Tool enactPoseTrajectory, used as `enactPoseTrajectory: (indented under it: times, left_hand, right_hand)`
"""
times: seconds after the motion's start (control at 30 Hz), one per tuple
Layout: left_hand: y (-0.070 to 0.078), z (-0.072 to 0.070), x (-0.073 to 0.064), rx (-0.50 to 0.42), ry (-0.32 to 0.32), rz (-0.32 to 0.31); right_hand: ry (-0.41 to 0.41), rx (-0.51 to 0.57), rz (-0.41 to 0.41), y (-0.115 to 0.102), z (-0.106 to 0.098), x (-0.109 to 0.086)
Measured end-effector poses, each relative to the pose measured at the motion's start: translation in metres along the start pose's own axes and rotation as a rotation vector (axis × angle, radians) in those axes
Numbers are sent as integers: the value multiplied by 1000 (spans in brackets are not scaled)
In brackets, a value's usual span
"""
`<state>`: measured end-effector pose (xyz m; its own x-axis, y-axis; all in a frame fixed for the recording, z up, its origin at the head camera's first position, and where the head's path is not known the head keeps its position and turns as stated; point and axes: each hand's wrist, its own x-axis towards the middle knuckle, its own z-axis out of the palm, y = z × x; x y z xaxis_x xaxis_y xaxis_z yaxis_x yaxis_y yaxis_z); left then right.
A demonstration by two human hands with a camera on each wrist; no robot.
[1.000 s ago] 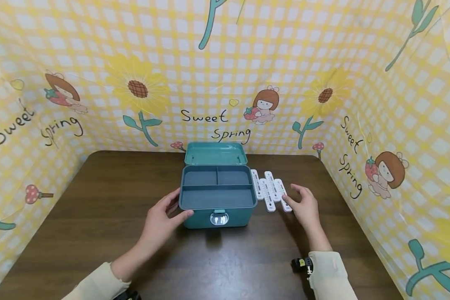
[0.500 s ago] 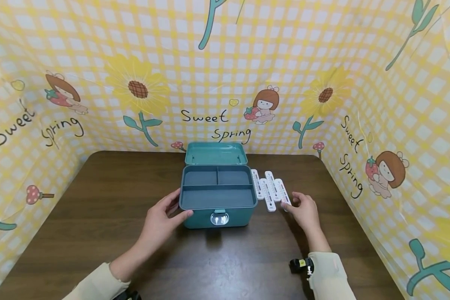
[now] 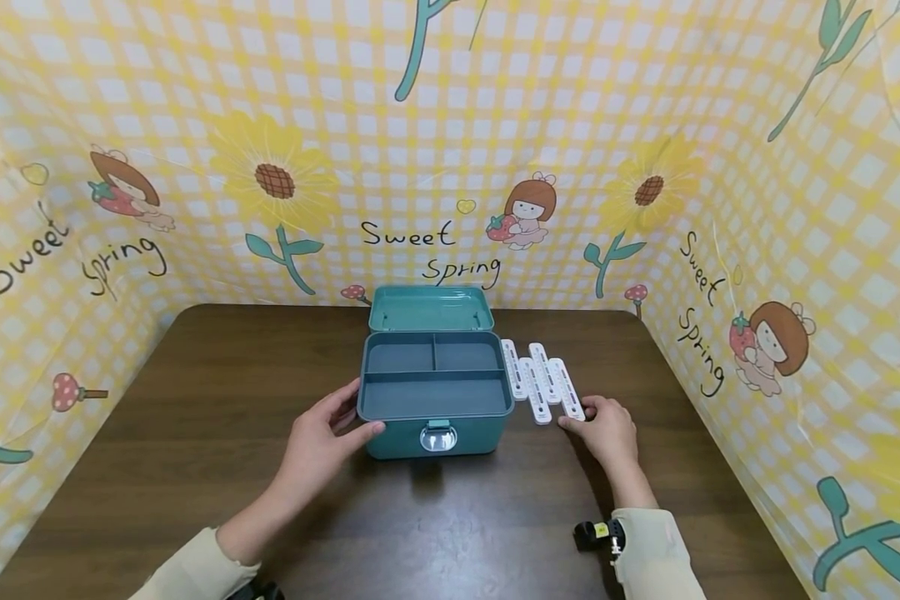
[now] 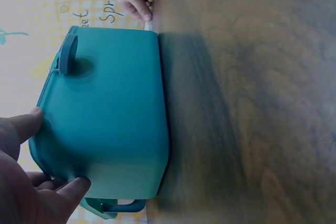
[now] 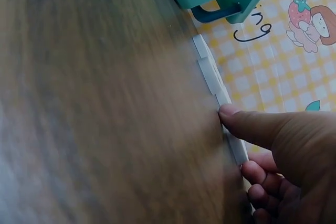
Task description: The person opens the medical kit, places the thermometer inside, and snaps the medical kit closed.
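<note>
A teal storage box (image 3: pixel 397 440) stands on the wooden table with its lid (image 3: pixel 431 308) tipped back, showing a divided grey-blue tray (image 3: pixel 435 394). At its front left corner my left hand (image 3: pixel 321 446) holds it, thumb on the front and fingers along the side; the left wrist view shows this hand (image 4: pixel 37 187) close against the box (image 4: pixel 113 108). Several flat white strips with printed labels lie staggered to the right. My right hand (image 3: pixel 609 429) pinches the near end of the rightmost strip (image 3: pixel 566 385), thumb and fingers on opposite sides.
The box touches or nearly meets the leftmost white strip (image 3: pixel 513 368). A front clasp (image 3: pixel 438 436) hangs on the box. Behind the table (image 3: pixel 232 375) and along both sides rises a yellow checked cloth (image 3: pixel 300 150).
My right hand has come down and slightly toward me at the rightmost strip's near end, its thumb and fingers drawing in. The left hand and the box stay put.
</note>
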<state>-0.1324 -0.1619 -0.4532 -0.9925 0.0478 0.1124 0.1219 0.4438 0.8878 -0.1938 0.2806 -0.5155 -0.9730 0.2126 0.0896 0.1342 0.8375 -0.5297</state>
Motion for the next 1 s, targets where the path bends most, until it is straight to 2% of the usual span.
enactPoseTrajectory:
  times: [0.4,0.73,0.87,1.0]
  left_hand:
    - [1,-5,4,7,-27,-26]
    - [3,-9,3,-10,-33,-60]
    - [4,-9,3,-13,-33,-60]
    - [4,-9,4,-15,-34,-58]
  right_hand:
    - [54,-69,62,-6,-1,-2]
    - [70,65,193,-6,-2,-5]
    - [110,112,203,-6,-5,-5]
    - [169,180,167,-4,-8,-1]
